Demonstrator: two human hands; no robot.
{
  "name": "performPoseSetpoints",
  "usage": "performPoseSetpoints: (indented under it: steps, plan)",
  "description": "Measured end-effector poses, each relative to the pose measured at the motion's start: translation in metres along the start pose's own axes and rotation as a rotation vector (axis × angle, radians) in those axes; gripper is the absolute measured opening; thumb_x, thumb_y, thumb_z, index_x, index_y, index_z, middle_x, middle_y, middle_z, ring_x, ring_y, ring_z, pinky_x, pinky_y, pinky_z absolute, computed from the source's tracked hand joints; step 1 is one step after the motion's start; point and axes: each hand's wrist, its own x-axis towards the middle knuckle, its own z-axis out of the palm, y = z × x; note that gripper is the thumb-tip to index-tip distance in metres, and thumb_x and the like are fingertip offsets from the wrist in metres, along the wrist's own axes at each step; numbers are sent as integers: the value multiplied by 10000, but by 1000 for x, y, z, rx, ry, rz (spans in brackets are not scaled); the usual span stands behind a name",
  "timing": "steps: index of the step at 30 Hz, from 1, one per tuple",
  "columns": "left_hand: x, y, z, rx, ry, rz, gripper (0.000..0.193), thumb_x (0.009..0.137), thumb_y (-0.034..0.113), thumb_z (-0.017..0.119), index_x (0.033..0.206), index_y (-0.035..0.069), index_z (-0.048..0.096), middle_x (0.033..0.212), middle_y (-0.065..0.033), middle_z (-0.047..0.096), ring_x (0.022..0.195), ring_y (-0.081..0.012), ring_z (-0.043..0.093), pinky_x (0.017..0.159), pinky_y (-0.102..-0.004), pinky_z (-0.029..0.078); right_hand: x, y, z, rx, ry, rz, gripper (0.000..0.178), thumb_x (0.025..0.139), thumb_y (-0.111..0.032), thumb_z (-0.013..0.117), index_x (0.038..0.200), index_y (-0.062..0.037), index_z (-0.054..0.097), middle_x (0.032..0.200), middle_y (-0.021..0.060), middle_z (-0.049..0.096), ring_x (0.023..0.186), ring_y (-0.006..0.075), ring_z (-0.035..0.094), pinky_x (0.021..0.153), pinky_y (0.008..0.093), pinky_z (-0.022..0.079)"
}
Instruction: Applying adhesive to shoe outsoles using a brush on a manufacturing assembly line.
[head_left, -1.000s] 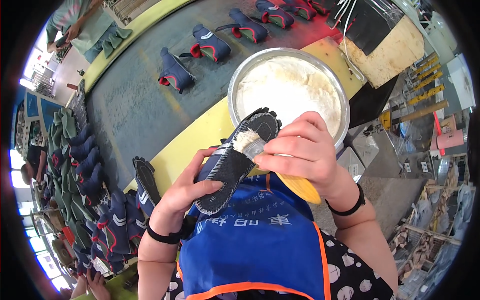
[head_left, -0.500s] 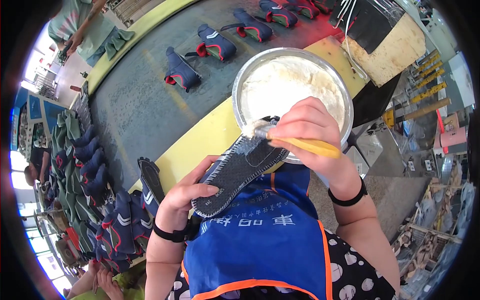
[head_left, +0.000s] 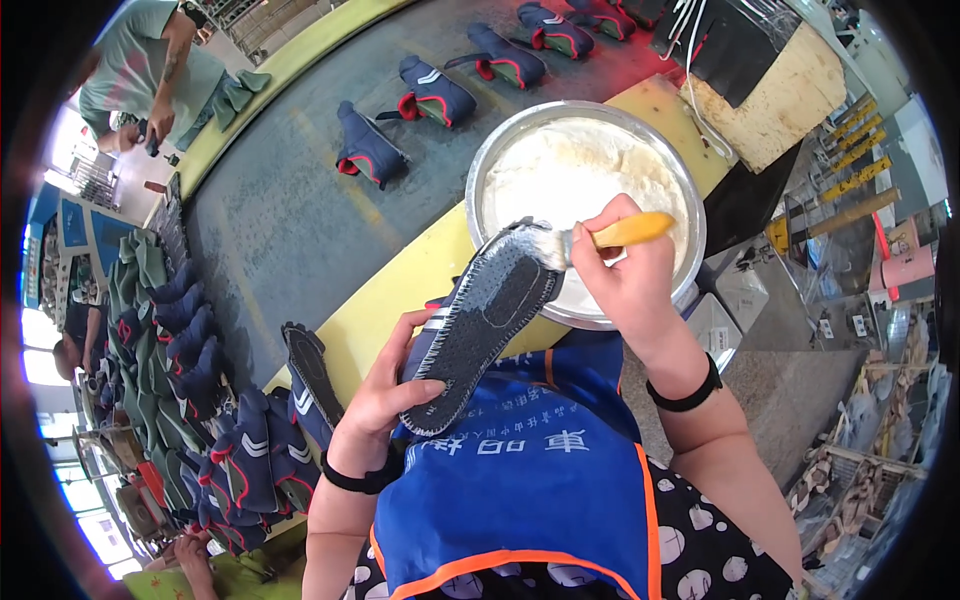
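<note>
My left hand (head_left: 388, 392) is closed round the heel end of a dark shoe upper (head_left: 478, 330), its stitched black sole side turned up. A wet, greyish coat covers part of that sole toward the toe. My right hand (head_left: 634, 270) grips a paintbrush (head_left: 632, 230) by its yellow handle. The whitened bristles touch the sole's edge near the toe. Beneath the brush and the toe stands a round metal basin (head_left: 484, 165) of creamy white paste (head_left: 560, 170).
Several navy uppers with red trim (head_left: 436, 92) stand on the grey belt (head_left: 270, 230). Another upper (head_left: 312, 375) lies by my left wrist on the yellow ledge (head_left: 400, 285). Many more uppers (head_left: 245, 455) are heaped at left. A co-worker (head_left: 150, 80) stands across the belt.
The brush has moved right across the toe, from its left edge to its right edge, and its handle now tips up. The greyish wet coat covers more of the sole.
</note>
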Motion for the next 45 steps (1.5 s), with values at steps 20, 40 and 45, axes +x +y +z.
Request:
performPoseSetpoints:
  steps: [20, 40, 45]
  plan:
    - [11, -22, 4, 281, 106, 325, 897, 758, 142, 778, 1499, 41, 283, 1321, -181, 548, 1212, -249, 585, 1062, -394, 437, -29, -31, 14, 41, -33, 135, 160, 889, -74, 733, 819, -43, 593, 624, 62, 597, 524, 207, 607, 518, 316, 460]
    - [-19, 14, -2, -160, -123, -69, 863, 727, 170, 709, 1495, -15, 361, 1365, -175, 564, 1262, -246, 566, 1086, -341, 413, 43, -14, -13, 64, -159, -551, 152, 827, -13, 765, 903, -61, 643, 773, 68, 611, 718, 264, 580, 664, 348, 464]
    - [-20, 22, -8, -174, -121, -60, 850, 734, 190, 705, 1488, -21, 374, 1369, -172, 566, 1256, -252, 575, 1082, -343, 426, 41, -7, -13, -17, -204, -426, 151, 823, -11, 776, 909, -41, 655, 822, 76, 656, 755, 259, 617, 683, 342, 469]
